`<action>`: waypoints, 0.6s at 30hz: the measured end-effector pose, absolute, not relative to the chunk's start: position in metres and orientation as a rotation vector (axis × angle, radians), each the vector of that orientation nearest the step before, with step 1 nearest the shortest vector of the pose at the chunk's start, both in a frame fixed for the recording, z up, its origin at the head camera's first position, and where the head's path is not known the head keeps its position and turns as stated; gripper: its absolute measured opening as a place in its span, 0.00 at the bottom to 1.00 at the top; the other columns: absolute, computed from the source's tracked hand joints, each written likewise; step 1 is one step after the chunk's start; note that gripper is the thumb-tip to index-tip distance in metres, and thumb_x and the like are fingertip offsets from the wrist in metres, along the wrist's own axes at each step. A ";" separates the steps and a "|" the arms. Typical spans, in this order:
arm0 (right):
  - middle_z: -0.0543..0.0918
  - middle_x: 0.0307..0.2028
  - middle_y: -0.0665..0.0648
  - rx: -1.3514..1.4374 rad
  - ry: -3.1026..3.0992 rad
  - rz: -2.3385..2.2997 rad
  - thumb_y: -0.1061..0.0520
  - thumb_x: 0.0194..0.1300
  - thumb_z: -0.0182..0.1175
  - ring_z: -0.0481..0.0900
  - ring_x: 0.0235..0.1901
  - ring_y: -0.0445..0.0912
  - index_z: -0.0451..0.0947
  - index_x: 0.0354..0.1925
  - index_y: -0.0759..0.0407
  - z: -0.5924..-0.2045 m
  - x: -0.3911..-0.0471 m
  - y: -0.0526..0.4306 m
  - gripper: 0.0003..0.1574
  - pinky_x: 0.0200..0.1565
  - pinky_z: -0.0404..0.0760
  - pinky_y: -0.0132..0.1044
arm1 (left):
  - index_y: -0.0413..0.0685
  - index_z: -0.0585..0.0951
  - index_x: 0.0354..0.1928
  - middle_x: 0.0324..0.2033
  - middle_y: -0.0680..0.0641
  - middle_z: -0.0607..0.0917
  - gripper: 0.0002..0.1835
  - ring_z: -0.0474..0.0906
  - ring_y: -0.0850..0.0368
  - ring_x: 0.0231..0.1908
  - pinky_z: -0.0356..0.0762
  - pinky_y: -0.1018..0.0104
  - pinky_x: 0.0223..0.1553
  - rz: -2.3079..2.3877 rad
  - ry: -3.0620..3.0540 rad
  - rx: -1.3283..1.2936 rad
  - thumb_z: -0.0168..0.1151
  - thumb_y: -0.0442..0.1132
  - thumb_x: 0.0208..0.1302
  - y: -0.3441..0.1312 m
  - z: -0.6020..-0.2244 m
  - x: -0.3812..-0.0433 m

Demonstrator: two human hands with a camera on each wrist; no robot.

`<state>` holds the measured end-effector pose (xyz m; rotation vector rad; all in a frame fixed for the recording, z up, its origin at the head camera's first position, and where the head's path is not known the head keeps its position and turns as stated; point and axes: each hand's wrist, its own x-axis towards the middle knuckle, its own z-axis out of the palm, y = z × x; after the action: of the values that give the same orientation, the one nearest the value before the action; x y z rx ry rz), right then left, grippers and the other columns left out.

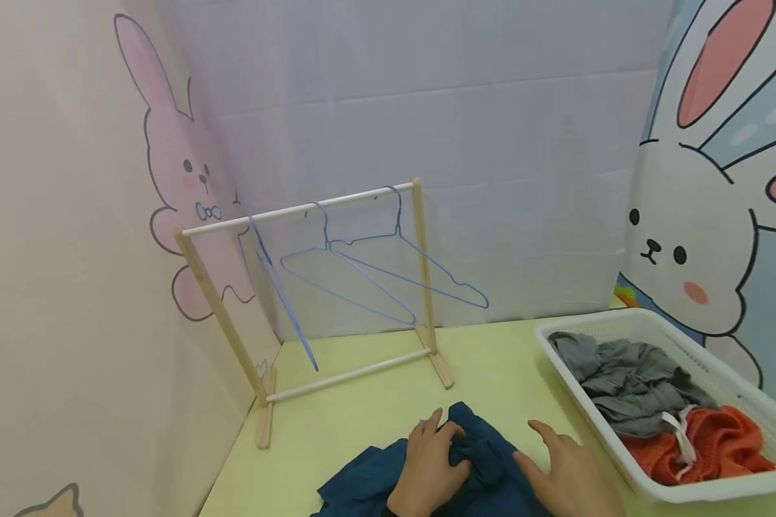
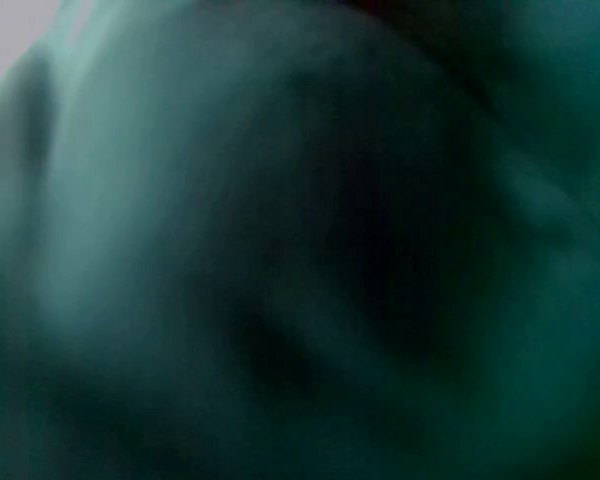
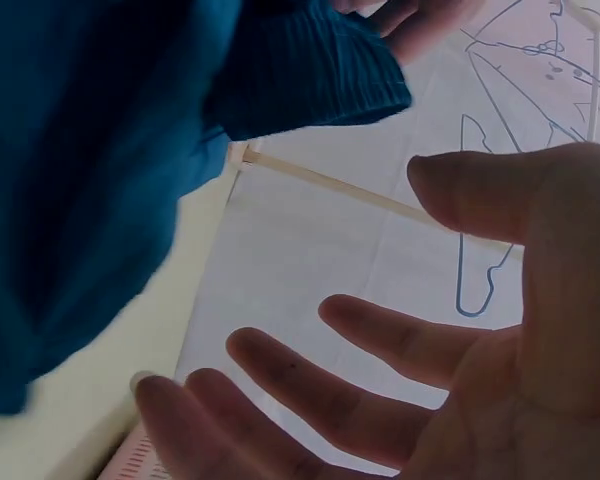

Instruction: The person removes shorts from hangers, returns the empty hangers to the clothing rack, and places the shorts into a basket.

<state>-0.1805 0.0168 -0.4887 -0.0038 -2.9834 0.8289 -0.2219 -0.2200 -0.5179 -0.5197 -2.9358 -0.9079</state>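
A dark blue garment (image 1: 368, 477) lies bunched at the table's front edge; its kind cannot be made out. In the right wrist view the garment (image 3: 90, 170) shows a gathered, elastic-looking edge. My left hand (image 1: 430, 467) is on the cloth, its thumb and fingers curled round a raised fold. Blurred dark teal cloth (image 2: 160, 200) fills the left wrist view, hiding that hand. To the right of the garment, my right hand (image 1: 572, 477) has its fingers spread and holds nothing. The right wrist view shows this right hand (image 3: 460, 330) apart from the cloth.
A wooden rack (image 1: 220, 309) stands at the back left with a blue hanger (image 1: 284, 301), a middle hanger (image 1: 368, 269) and a right hanger (image 1: 427, 251). At right, a white basket (image 1: 569, 380) holds grey cloth (image 1: 634, 380) and an orange-red garment (image 1: 731, 438).
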 end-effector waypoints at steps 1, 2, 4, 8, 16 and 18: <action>0.86 0.42 0.63 -0.008 -3.002 0.828 0.31 0.66 0.65 0.83 0.36 0.59 0.73 0.67 0.65 -0.491 -0.178 0.018 0.47 0.40 0.81 0.59 | 0.61 0.83 0.53 0.74 0.36 0.67 0.19 0.62 0.29 0.71 0.57 0.27 0.67 -0.924 -2.939 -0.486 0.73 0.49 0.61 -0.225 -0.516 -0.219; 0.86 0.43 0.64 -0.015 -3.014 0.827 0.30 0.65 0.65 0.83 0.38 0.61 0.73 0.68 0.65 -0.493 -0.176 0.018 0.49 0.42 0.81 0.61 | 0.60 0.82 0.57 0.74 0.35 0.66 0.23 0.59 0.28 0.72 0.54 0.24 0.67 -0.936 -2.948 -0.436 0.73 0.52 0.60 -0.230 -0.514 -0.216; 0.85 0.46 0.67 -0.020 -3.032 0.824 0.27 0.65 0.64 0.83 0.39 0.65 0.71 0.68 0.65 -0.498 -0.172 0.020 0.53 0.44 0.80 0.64 | 0.58 0.80 0.63 0.74 0.33 0.64 0.31 0.54 0.25 0.73 0.48 0.19 0.65 -0.943 -2.967 -0.310 0.75 0.56 0.58 -0.242 -0.510 -0.209; 0.83 0.50 0.72 -0.053 -3.062 0.851 0.24 0.63 0.63 0.82 0.43 0.67 0.70 0.70 0.65 -0.505 -0.168 0.020 0.57 0.46 0.80 0.66 | 0.52 0.76 0.69 0.75 0.28 0.61 0.45 0.48 0.19 0.73 0.42 0.12 0.60 -0.884 -3.003 0.044 0.77 0.64 0.51 -0.267 -0.503 -0.196; 0.82 0.48 0.73 -0.155 -3.126 0.993 0.19 0.62 0.59 0.82 0.44 0.65 0.67 0.72 0.66 -0.513 -0.172 0.017 0.62 0.43 0.81 0.63 | 0.41 0.75 0.67 0.70 0.16 0.57 0.50 0.49 0.13 0.70 0.51 0.13 0.59 -0.740 -3.005 0.566 0.77 0.67 0.49 -0.314 -0.509 -0.180; 0.82 0.47 0.73 -0.158 -3.129 1.010 0.19 0.63 0.57 0.83 0.44 0.65 0.67 0.72 0.66 -0.514 -0.175 0.018 0.62 0.43 0.81 0.62 | 0.36 0.74 0.67 0.68 0.13 0.57 0.52 0.51 0.13 0.70 0.56 0.15 0.59 -0.743 -3.013 0.636 0.77 0.68 0.49 -0.318 -0.513 -0.180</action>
<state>-0.1747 0.0180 -0.5141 -0.1579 -3.1292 1.0098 -0.1800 -0.3179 -0.5133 0.6358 -3.0129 -0.7434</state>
